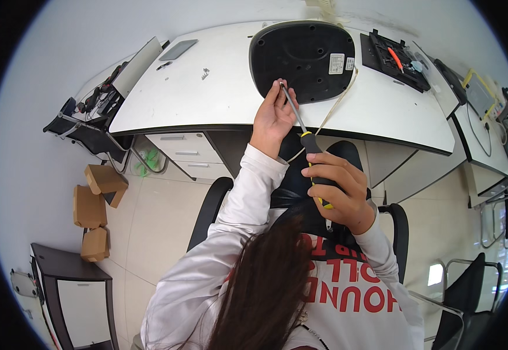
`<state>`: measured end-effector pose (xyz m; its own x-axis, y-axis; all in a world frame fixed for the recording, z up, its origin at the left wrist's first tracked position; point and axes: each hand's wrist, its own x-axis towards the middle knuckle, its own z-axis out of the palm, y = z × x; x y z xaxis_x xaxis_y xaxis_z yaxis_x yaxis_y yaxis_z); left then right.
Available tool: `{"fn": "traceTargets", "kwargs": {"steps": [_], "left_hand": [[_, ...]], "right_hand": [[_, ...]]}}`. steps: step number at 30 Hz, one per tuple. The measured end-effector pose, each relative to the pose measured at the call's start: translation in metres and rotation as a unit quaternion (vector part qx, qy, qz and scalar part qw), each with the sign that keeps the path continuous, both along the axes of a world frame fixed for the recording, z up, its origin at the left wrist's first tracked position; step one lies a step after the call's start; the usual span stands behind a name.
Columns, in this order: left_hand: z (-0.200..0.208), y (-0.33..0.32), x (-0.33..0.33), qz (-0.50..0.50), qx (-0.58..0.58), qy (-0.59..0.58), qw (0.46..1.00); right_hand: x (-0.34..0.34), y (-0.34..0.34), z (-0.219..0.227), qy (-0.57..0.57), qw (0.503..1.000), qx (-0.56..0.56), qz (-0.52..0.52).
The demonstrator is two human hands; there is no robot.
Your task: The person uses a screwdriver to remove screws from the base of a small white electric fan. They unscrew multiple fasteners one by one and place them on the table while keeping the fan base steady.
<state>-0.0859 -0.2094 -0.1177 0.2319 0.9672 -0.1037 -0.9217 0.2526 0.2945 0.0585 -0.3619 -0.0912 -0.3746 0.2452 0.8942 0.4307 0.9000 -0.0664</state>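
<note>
My right hand (341,189) is wrapped round the black and yellow handle of a screwdriver (308,140), its shaft slanting up and left. At the shaft's tip, the thumb and forefinger of my left hand (275,116) pinch together; whatever small thing may be between them is too small to make out. Just beyond that hand lies a rounded black plastic appliance housing (300,49) on the white table (172,96). Screw holes and two white labels show on its face, and a pale cable (340,104) runs from its right side over the table's near edge.
Left of the housing lie several small screws (206,73), a small dark item (163,66) and a flat grey device (179,50). A black tray (385,49) with an orange-red tool (395,60) is at the right. Cardboard boxes (90,207) stand on the floor; drawers (187,153) sit under the table.
</note>
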Motion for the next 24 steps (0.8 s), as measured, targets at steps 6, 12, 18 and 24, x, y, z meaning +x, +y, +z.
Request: {"fn": "traceTargets", "kwargs": {"steps": [6,12,18,24], "left_hand": [[-0.005,0.001,-0.004,0.039,0.000,-0.008,0.999],[-0.009,-0.004,-0.010,0.148,0.092,0.088,0.981],[0.008,0.007,-0.067,0.389,0.120,0.350,0.844],[-0.003,0.090,-0.180,0.457,0.153,0.617,0.622]], "right_hand": [[0.001,0.001,-0.002,0.007,1.000,-0.002,0.008],[0.002,0.000,-0.001,0.013,1.000,-0.003,0.019],[0.004,0.001,-0.004,0.021,1.000,-0.008,0.000],[0.002,0.004,-0.006,0.014,1.000,-0.016,0.000]]}}
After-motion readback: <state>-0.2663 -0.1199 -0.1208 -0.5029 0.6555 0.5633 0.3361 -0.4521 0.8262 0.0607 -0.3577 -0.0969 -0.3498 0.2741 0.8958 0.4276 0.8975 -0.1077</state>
